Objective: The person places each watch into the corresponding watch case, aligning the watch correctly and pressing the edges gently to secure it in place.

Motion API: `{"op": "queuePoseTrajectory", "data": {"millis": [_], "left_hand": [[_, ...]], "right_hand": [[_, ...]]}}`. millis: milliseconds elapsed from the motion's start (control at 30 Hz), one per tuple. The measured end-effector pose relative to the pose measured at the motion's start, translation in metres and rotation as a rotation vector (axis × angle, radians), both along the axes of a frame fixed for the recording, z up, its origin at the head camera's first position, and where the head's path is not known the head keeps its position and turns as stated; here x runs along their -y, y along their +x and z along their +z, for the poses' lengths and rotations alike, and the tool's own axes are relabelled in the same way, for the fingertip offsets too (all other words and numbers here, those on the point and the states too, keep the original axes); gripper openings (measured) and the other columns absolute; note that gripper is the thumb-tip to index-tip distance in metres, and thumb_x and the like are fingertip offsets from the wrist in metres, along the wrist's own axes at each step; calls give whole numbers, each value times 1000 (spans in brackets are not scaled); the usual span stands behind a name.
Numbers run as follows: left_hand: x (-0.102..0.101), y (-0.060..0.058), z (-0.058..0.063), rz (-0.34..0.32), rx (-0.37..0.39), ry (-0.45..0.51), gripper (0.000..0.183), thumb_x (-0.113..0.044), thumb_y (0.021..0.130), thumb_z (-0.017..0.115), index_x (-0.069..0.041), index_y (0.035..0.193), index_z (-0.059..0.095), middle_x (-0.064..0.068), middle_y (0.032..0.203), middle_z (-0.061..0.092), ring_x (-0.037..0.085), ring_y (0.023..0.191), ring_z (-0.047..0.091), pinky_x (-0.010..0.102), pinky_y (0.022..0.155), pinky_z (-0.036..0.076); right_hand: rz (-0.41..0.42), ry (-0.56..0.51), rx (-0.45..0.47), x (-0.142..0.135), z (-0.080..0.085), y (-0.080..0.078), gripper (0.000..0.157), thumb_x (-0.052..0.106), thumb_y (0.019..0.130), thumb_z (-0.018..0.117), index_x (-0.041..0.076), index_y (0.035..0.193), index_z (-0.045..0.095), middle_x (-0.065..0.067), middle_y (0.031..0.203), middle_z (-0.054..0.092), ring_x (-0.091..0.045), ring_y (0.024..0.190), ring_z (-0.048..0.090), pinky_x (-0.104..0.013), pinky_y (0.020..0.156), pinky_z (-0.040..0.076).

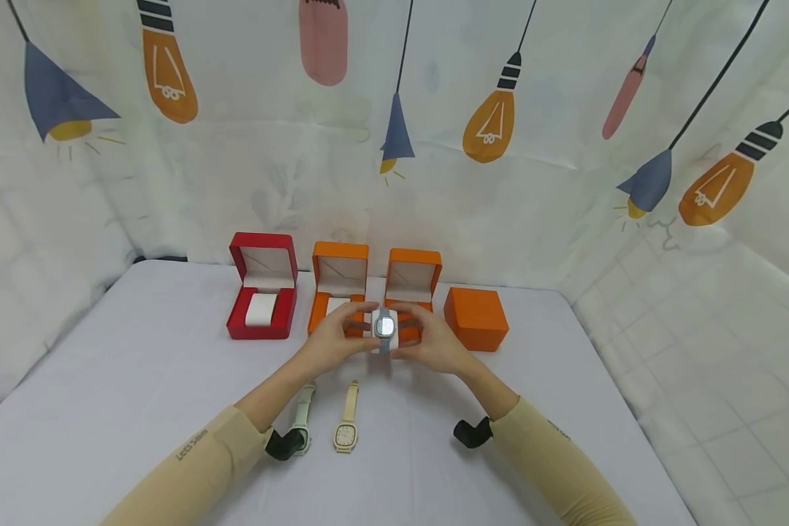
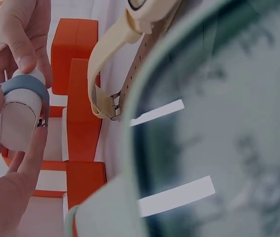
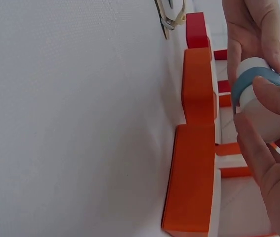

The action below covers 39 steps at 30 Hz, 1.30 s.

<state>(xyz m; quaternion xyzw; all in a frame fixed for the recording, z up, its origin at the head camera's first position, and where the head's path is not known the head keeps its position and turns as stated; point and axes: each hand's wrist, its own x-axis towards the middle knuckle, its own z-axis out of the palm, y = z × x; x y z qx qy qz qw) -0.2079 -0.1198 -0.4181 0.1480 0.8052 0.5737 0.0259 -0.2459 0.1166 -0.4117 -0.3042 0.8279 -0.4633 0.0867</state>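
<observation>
Both hands hold a white watch cushion [image 2: 19, 126] with a blue-strapped watch [image 1: 385, 326] wrapped round it, raised in front of the open orange boxes. My left hand [image 1: 332, 340] grips its left side with thumb and fingers. From the other side my right hand [image 1: 437, 342] pinches it. In the right wrist view the blue strap [image 3: 251, 78] circles the cushion, with a right-hand digit lying over it. Nearer me on the table lie a pale green watch [image 1: 305, 408], partly behind the left wrist camera, and a cream watch [image 1: 346, 431].
An open red box [image 1: 263, 333] with a white cushion stands at the back left. Beside it are an open orange box [image 1: 340, 250] with a white cushion and another open orange box [image 1: 415, 256], its inside partly hidden by my hands. A closed orange box [image 1: 476, 319] stands rightmost.
</observation>
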Motion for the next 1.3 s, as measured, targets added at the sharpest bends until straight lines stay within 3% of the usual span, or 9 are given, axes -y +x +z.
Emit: {"op": "queuePoseTrajectory", "data": {"millis": [233, 467, 667, 933, 1300], "left_hand": [[3, 0, -1, 24, 42, -17, 63, -28, 91, 81, -18, 147, 53, 13, 143, 54, 36, 127, 56, 51, 97, 54], [6, 3, 1, 3, 14, -38, 54, -29, 91, 81, -17, 139, 59, 7, 137, 58, 32, 123, 58, 48, 96, 55], [8, 4, 2, -19, -1, -45, 51, -27, 93, 79, -13, 138, 60, 8, 137, 59, 32, 121, 59, 47, 96, 55], [8, 5, 2, -9, 18, -79, 47, -28, 94, 78, -15, 136, 62, 6, 135, 60, 30, 121, 59, 48, 96, 54], [8, 5, 3, -16, 19, -105, 46, -27, 94, 77, -11, 135, 62, 7, 135, 61, 30, 122, 58, 49, 98, 53]], "right_hand": [[-35, 52, -23, -7, 1, -5, 77, 8, 85, 86, 6, 151, 47, -5, 140, 56, -29, 119, 60, -33, 90, 58], [-106, 134, -26, -12, -1, -13, 74, 10, 85, 85, 12, 150, 48, -7, 137, 58, -34, 123, 58, -43, 95, 56], [-177, 217, -35, -13, 4, -20, 74, 12, 86, 85, 13, 150, 48, -8, 137, 58, -30, 122, 55, -50, 101, 52], [-235, 295, 20, -13, 13, -29, 75, 9, 88, 82, 11, 153, 45, -11, 143, 55, -30, 119, 54, -49, 101, 51], [-233, 395, -4, -8, 13, -38, 72, 6, 86, 82, 5, 149, 47, -14, 135, 59, -31, 115, 56, -46, 101, 52]]}}
